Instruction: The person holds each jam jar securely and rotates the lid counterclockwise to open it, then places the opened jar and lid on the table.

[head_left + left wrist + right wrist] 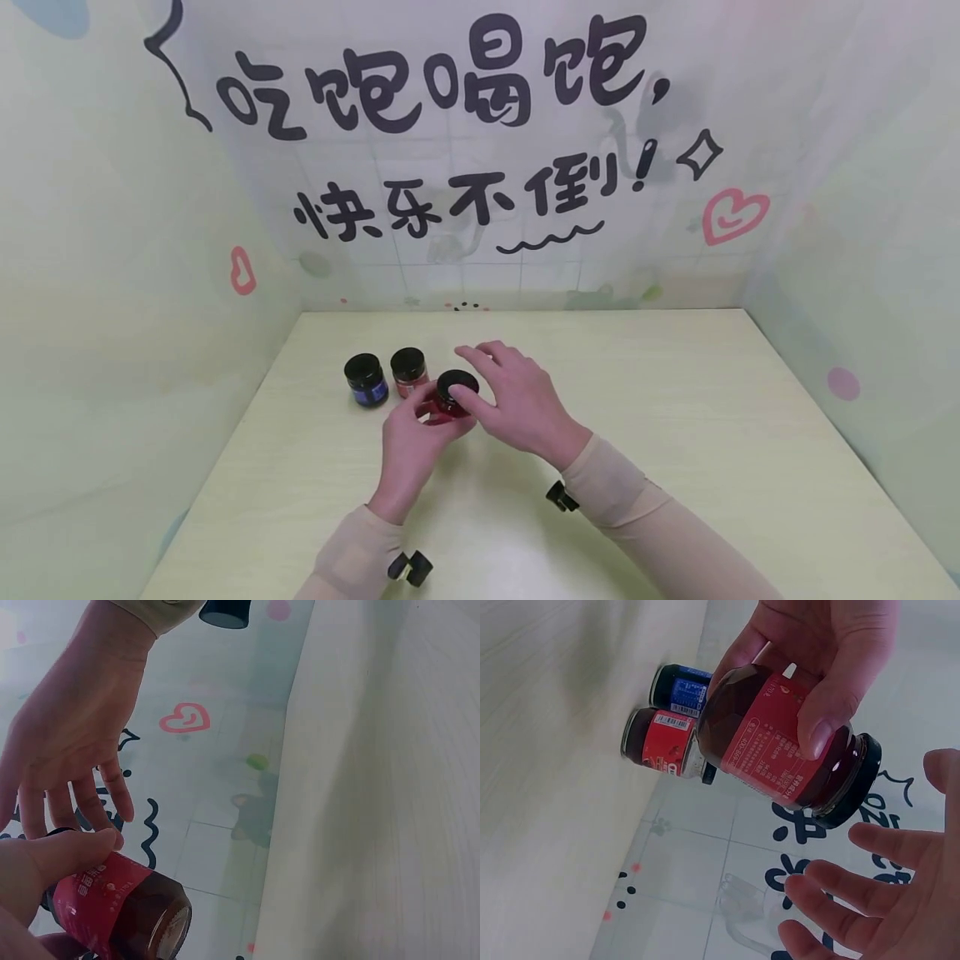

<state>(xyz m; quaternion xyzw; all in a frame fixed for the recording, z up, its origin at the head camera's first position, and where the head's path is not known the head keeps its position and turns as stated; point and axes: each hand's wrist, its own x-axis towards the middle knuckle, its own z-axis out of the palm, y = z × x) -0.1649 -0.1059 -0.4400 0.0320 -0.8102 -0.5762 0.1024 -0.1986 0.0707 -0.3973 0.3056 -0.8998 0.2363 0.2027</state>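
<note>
My left hand (420,437) grips a dark glass jar (754,739) with a red label and a black lid (855,780), its thumb lying along the label. Tilted in the grip, the jar (154,911) is off the table in both wrist views. Beside the lid, my right hand (521,400) has its fingers spread and relaxed, the thumb appearing over the lid in the head view. In the right wrist view a gap shows between those fingers (840,889) and the lid. Whether the right thumb touches the lid, I cannot tell.
Left of my hands stand two more black-lidded jars: one with a blue label (367,382), the other with a red label (408,372), close to my left fingers. The pale table (660,400) is enclosed by printed cloth walls (480,275) at the back and sides.
</note>
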